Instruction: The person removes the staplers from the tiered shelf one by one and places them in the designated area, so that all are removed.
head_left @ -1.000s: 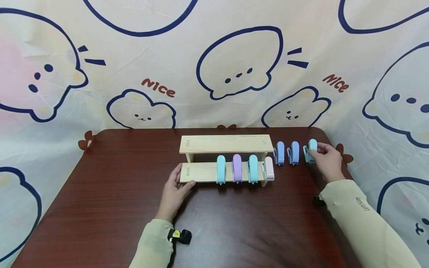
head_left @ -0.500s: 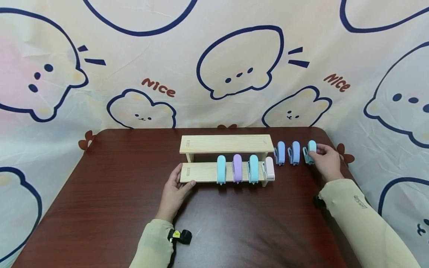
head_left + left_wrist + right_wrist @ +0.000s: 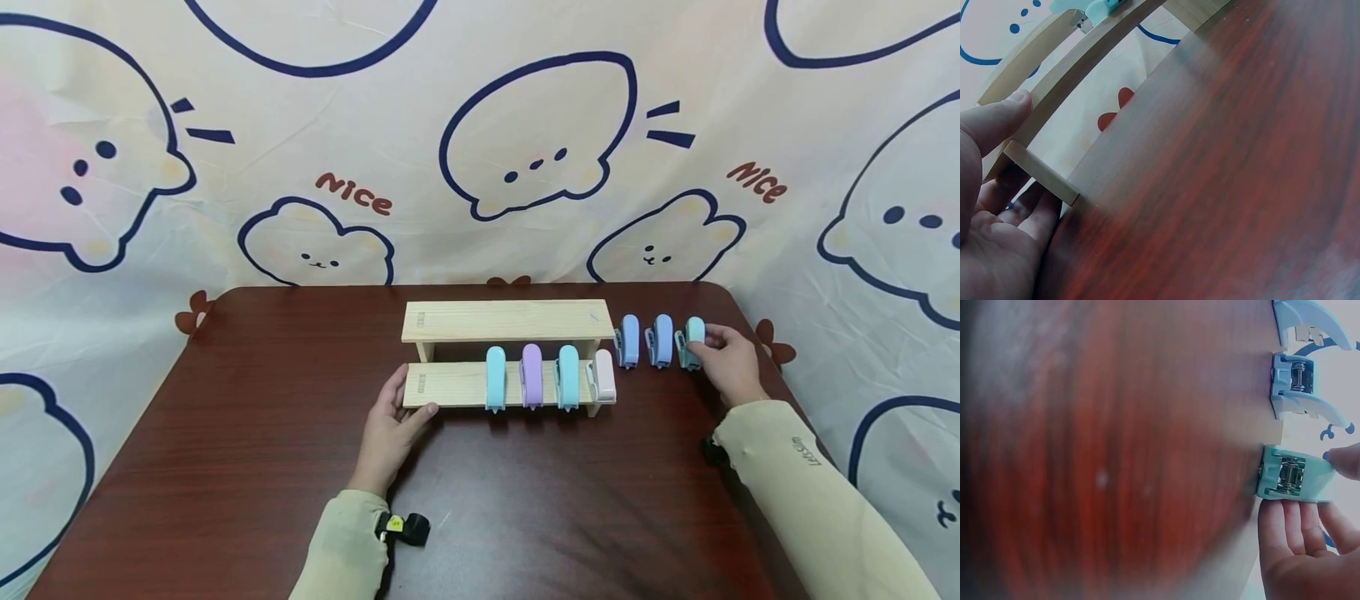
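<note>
At the left end of the lower tier of a pale wooden two-step rack, my left hand holds the board, thumb on the front edge and fingers around the end leg. My right hand pinches a mint-green stapler at the table's right side; its metal spring shows in the right wrist view. Just left of it stand two blue staplers in a row. On the lower tier sit a light-blue stapler, a purple stapler, another light-blue stapler and a white stapler.
The upper tier of the rack rises behind the lower one and bears nothing. Dark brown table surrounds the rack, its right edge close to my right hand. A patterned cloth hangs behind the table.
My right hand has shifted the mint-green stapler slightly left and nearer, closer to the blue staplers. My left hand stays on the rack.
</note>
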Demonstrator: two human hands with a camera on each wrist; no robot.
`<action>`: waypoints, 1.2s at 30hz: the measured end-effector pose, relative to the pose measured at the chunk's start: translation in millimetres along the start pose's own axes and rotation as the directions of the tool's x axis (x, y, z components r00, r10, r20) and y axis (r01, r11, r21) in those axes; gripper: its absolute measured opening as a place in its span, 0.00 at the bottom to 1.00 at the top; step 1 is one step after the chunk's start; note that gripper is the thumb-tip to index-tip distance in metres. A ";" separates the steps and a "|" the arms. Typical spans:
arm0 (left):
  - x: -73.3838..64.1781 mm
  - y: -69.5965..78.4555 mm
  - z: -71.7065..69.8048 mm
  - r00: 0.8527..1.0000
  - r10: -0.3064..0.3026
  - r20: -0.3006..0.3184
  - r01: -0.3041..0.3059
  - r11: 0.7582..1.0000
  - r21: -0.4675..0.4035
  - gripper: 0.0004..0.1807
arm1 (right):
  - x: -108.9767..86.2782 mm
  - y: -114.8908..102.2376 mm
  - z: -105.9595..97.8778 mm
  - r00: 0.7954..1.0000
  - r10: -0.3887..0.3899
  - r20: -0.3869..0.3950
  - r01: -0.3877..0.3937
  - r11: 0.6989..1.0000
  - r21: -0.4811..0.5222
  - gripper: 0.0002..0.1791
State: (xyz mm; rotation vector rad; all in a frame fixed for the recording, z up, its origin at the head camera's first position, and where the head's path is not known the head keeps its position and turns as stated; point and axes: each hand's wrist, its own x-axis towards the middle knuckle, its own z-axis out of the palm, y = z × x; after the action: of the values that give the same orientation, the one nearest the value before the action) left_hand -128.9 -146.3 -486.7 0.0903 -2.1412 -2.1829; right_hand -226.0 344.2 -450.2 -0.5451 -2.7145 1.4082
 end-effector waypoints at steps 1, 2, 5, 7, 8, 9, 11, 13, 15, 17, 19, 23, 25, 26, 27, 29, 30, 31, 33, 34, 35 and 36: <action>0.2 0.0 0.0 1.000 -0.001 0.000 0.001 1.000 0.001 0.45 | 0.0 0.3 -0.3 1.000 -0.001 0.002 0.001 1.000 0.000 0.35; 0.3 0.0 -0.1 1.000 -0.002 -0.001 0.002 1.000 0.004 0.45 | 0.1 0.8 -0.6 1.000 -0.001 0.003 0.001 1.000 0.002 0.35; 0.5 -0.1 -0.2 1.000 -0.002 0.000 0.002 1.000 0.008 0.45 | -0.2 2.1 -1.2 1.000 0.003 -0.003 -0.003 1.000 0.009 0.37; 0.4 -0.1 -0.2 1.000 -0.003 0.000 0.003 1.000 0.007 0.45 | -1.2 3.5 -2.1 1.000 0.003 -0.009 -0.003 1.000 0.011 0.38; 0.3 -0.1 -0.2 1.000 -0.003 -0.001 0.003 1.000 0.006 0.45 | -2.0 4.0 -2.5 1.000 0.004 -0.012 -0.004 1.000 0.013 0.38; 0.2 -0.1 -0.2 1.000 -0.004 -0.001 0.004 1.000 0.004 0.45 | -2.8 4.5 -3.2 1.000 0.006 -0.014 -0.006 1.000 0.014 0.39; 0.1 -0.2 -0.2 1.000 -0.005 -0.001 0.005 1.000 0.000 0.45 | -4.7 5.4 -4.5 1.000 0.011 -0.020 -0.011 1.000 0.014 0.39; 0.0 -0.2 -0.2 1.000 -0.003 0.000 0.003 1.000 -0.005 0.45 | -6.7 6.2 -5.6 1.000 0.015 -0.024 -0.014 1.000 0.017 0.40; 0.1 -0.4 -0.2 1.000 -0.001 0.001 0.001 1.000 -0.008 0.45 | -8.6 6.6 -6.4 0.999 0.017 -0.031 -0.016 1.000 0.025 0.40; 0.2 -0.4 0.0 1.000 0.001 0.002 -0.001 1.000 -0.010 0.45 | -10.8 6.7 -6.9 0.999 0.013 -0.044 -0.011 0.999 0.031 0.39; 0.0 -0.4 0.2 1.000 0.004 0.003 -0.004 1.000 -0.008 0.45 | -13.2 6.7 -7.7 0.998 0.007 -0.060 -0.004 0.999 0.039 0.39; -0.3 -0.8 0.5 1.000 0.006 0.003 -0.006 1.000 -0.003 0.45 | -18.3 4.7 -9.0 0.996 0.010 -0.094 -0.005 0.998 0.055 0.38; -0.4 -1.4 0.5 1.000 0.009 0.002 -0.009 1.000 0.003 0.46 | -20.9 2.6 -8.8 0.995 0.009 -0.104 -0.002 0.998 0.063 0.38; -0.1 -1.7 0.4 1.000 0.008 -0.001 -0.008 1.000 0.004 0.46 | -22.1 1.3 -8.4 0.994 0.007 -0.108 0.000 0.998 0.066 0.38; -0.1 -1.7 0.4 1.000 0.008 -0.002 -0.008 1.000 0.006 0.46 | -23.4 -0.1 -8.0 0.994 0.003 -0.112 0.005 0.998 0.070 0.37; -0.2 -1.3 0.7 1.000 0.008 -0.005 -0.008 1.000 0.007 0.46 | -26.1 -2.9 -7.1 0.992 -0.001 -0.125 0.012 0.997 0.082 0.37; 0.0 -1.5 0.6 1.000 0.010 -0.005 -0.010 1.000 0.010 0.46 | -27.4 -4.1 -6.7 0.991 -0.002 -0.133 0.014 0.996 0.090 0.37; 0.1 -1.6 0.7 1.000 0.010 -0.005 -0.010 1.000 0.012 0.46 | -28.8 -5.2 -6.5 0.990 -0.002 -0.142 0.016 0.995 0.097 0.36; 0.1 -1.5 0.7 1.000 0.007 -0.006 -0.007 1.000 0.012 0.46 | -31.6 -7.2 -6.2 0.988 0.005 -0.155 0.013 0.993 0.115 0.36; 0.2 -1.6 0.6 1.000 0.007 -0.006 -0.007 1.000 0.014 0.46 | -33.0 -8.0 -6.3 0.987 0.010 -0.161 0.010 0.992 0.123 0.35; 0.3 -1.8 0.5 1.000 0.007 -0.005 -0.007 1.000 0.017 0.46 | -34.4 -8.9 -6.4 0.986 0.013 -0.168 0.009 0.992 0.127 0.35; 0.5 -2.0 0.4 1.000 0.007 -0.006 -0.006 1.000 0.022 0.46 | -35.7 -9.8 -6.7 0.985 0.014 -0.172 0.009 0.991 0.130 0.35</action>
State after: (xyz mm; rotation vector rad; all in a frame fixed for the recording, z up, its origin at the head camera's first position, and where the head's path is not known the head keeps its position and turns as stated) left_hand -129.4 -146.0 -488.7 0.0914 -2.1591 -2.1532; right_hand -194.1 332.8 -433.9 -0.6298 -2.4688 1.4521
